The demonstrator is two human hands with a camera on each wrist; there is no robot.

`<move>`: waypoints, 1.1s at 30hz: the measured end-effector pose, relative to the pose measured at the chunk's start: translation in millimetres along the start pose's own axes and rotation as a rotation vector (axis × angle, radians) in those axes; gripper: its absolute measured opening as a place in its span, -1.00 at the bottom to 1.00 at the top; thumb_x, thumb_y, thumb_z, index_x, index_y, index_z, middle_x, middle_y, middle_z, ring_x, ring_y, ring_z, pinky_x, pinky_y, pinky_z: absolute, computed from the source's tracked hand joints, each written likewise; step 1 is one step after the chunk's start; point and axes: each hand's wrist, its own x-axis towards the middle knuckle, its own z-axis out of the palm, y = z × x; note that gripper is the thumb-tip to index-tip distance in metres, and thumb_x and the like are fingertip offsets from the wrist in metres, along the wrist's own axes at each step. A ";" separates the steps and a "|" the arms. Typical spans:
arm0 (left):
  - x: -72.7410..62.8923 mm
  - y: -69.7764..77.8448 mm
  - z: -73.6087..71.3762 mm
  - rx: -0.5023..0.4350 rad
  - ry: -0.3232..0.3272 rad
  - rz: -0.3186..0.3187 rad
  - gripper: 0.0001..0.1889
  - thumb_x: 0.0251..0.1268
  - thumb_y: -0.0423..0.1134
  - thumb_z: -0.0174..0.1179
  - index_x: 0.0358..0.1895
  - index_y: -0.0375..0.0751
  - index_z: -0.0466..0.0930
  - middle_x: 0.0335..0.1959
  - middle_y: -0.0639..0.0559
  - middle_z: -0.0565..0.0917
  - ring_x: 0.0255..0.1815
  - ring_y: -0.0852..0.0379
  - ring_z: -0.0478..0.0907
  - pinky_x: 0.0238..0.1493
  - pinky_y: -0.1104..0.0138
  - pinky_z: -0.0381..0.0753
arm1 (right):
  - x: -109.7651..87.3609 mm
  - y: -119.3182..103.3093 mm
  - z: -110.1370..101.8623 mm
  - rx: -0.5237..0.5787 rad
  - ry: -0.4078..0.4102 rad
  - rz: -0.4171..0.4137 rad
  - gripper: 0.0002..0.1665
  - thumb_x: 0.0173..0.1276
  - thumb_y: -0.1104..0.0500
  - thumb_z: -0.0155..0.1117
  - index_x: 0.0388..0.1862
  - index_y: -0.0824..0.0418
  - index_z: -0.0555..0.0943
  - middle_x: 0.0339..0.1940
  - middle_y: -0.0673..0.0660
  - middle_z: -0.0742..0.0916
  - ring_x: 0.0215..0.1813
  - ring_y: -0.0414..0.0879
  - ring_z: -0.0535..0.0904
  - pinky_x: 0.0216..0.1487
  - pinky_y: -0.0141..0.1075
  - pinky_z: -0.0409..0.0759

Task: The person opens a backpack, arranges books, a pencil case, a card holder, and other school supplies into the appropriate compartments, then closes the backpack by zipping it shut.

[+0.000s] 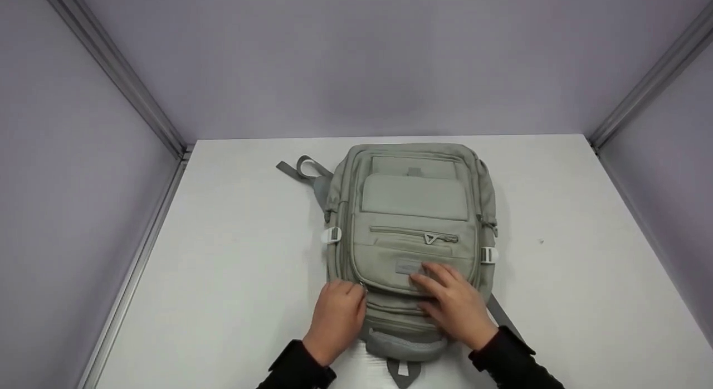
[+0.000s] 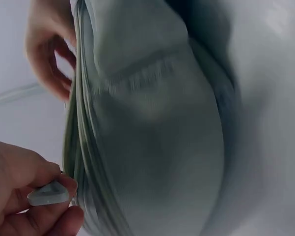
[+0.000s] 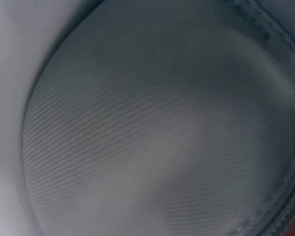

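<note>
A grey-green backpack (image 1: 415, 197) lies front side up on the white table, its top handle (image 1: 406, 347) towards me. My left hand (image 1: 340, 311) is at the bag's left edge near the handle end. In the left wrist view, its thumb and fingers pinch a grey zipper pull (image 2: 48, 194) beside the zipper seam. My right hand (image 1: 459, 305) rests on the bag's front with relaxed, spread fingers, fingertips beside the small label (image 1: 408, 266). Ribbed bag fabric (image 3: 137, 147) fills most of the right wrist view, where the hand is mostly hidden.
A loose shoulder strap (image 1: 312, 177) extends from the bag's far left onto the table (image 1: 234, 255). Another strap (image 1: 504, 316) emerges by my right wrist. White buckles (image 1: 331, 235) sit on the bag's sides. Pale walls (image 1: 379, 60) enclose the table's back and sides.
</note>
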 end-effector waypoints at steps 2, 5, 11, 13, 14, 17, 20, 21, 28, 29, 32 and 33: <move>-1.4 11.6 7.1 0.011 0.020 0.028 -0.82 0.09 -0.39 0.38 -0.53 -0.14 0.56 -0.59 0.08 0.51 -0.48 0.17 0.40 -0.34 0.33 0.39 | 0.0 0.0 0.2 0.006 -0.001 -0.004 -0.28 -0.12 0.07 0.69 0.13 -0.02 0.67 0.18 0.14 0.67 0.18 0.08 0.59 0.02 -0.11 0.65; -2.1 29.4 17.9 0.039 0.036 0.072 -0.82 0.07 -0.38 0.38 -0.53 -0.13 0.56 -0.58 0.10 0.50 -0.48 0.18 0.38 -0.37 0.35 0.37 | -0.4 -0.1 -0.1 0.021 -0.001 -0.010 -0.26 -0.12 0.09 0.69 0.15 -0.01 0.66 0.20 0.14 0.66 0.19 0.09 0.59 0.00 -0.12 0.66; -0.6 58.7 32.1 0.074 -0.011 0.169 -0.89 0.03 -0.35 0.41 -0.44 -0.13 0.64 -0.50 0.10 0.58 -0.44 0.19 0.41 -0.36 0.40 0.43 | -0.9 1.6 -2.4 0.094 -0.005 -0.005 -0.24 -0.09 0.25 0.65 0.19 0.03 0.64 0.21 0.15 0.67 0.19 0.08 0.60 0.00 -0.13 0.65; -0.4 63.7 35.2 0.078 -0.036 0.198 -0.90 0.03 -0.35 0.40 -0.41 -0.11 0.66 -0.47 0.11 0.60 -0.43 0.19 0.42 -0.35 0.41 0.43 | -0.9 2.8 -3.2 0.114 -0.009 -0.003 -0.23 -0.09 0.31 0.63 0.19 0.05 0.64 0.21 0.15 0.67 0.19 0.08 0.60 0.00 -0.13 0.65; -0.5 64.7 36.3 0.078 -0.045 0.209 -0.90 0.02 -0.35 0.40 -0.40 -0.11 0.67 -0.45 0.11 0.61 -0.42 0.19 0.43 -0.33 0.41 0.44 | -1.0 3.5 -3.5 0.119 -0.013 -0.004 -0.23 -0.09 0.34 0.61 0.19 0.05 0.63 0.22 0.15 0.66 0.20 0.08 0.60 0.00 -0.13 0.65; -1.1 61.6 36.0 0.080 -0.071 0.220 -0.90 0.05 -0.27 0.43 -0.36 -0.08 0.69 -0.42 0.13 0.64 -0.38 0.19 0.46 -0.31 0.40 0.45 | -1.6 5.2 -4.3 0.137 -0.025 -0.012 -0.24 -0.08 0.34 0.60 0.19 0.06 0.63 0.24 0.15 0.65 0.21 0.08 0.60 0.01 -0.12 0.65; -3.3 49.0 29.2 0.037 -0.108 0.222 -0.86 0.17 -0.09 0.40 -0.30 -0.03 0.70 -0.37 0.15 0.66 -0.33 0.19 0.49 -0.26 0.37 0.45 | -3.3 4.9 -5.6 0.165 -0.010 -0.023 -0.27 -0.06 0.30 0.61 0.18 0.09 0.63 0.25 0.15 0.65 0.22 0.05 0.59 0.10 -0.19 0.62; -4.2 43.4 26.3 0.022 -0.111 0.228 -0.82 0.20 -0.02 0.39 -0.28 -0.01 0.71 -0.36 0.16 0.67 -0.31 0.19 0.50 -0.24 0.36 0.45 | -3.9 3.5 -6.4 0.176 0.007 -0.025 -0.29 -0.05 0.29 0.61 0.17 0.10 0.63 0.23 0.15 0.65 0.22 0.04 0.60 0.12 -0.22 0.59; 3.5 -2.9 7.5 0.007 -0.032 0.261 -0.77 0.08 -0.13 0.47 -0.19 -0.02 0.72 -0.31 0.14 0.64 -0.25 0.18 0.52 -0.12 0.30 0.51 | -3.8 -23.8 -10.8 0.137 0.165 0.024 -0.65 -0.03 0.26 0.61 -0.26 0.13 0.66 -0.24 0.03 0.67 -0.15 -0.11 0.58 -0.09 -0.31 0.52; 6.4 -8.1 6.0 0.023 -0.023 0.260 -0.76 0.06 -0.15 0.48 -0.17 -0.03 0.72 -0.28 0.12 0.64 -0.22 0.17 0.53 -0.10 0.29 0.52 | -3.1 -28.5 -10.6 0.120 0.166 0.041 -0.67 -0.03 0.24 0.61 -0.32 0.11 0.64 -0.29 0.01 0.65 -0.21 -0.12 0.56 -0.14 -0.30 0.51; 14.6 -18.8 4.3 0.054 -0.011 0.264 -0.71 0.03 -0.19 0.51 -0.15 -0.01 0.71 -0.19 0.07 0.64 -0.13 0.12 0.56 -0.02 0.25 0.55 | -1.5 -41.4 -8.8 0.075 0.126 0.109 -0.71 0.00 0.19 0.60 -0.40 0.10 0.61 -0.39 -0.01 0.61 -0.31 -0.13 0.50 -0.26 -0.28 0.49; 17.0 -20.7 4.9 0.063 -0.010 0.273 -0.71 0.02 -0.20 0.51 -0.15 -0.01 0.70 -0.17 0.07 0.64 -0.11 0.11 0.57 -0.01 0.25 0.55 | -1.0 -45.1 -7.8 0.056 0.103 0.135 -0.72 0.01 0.17 0.60 -0.43 0.09 0.60 -0.42 -0.01 0.59 -0.34 -0.13 0.48 -0.29 -0.28 0.47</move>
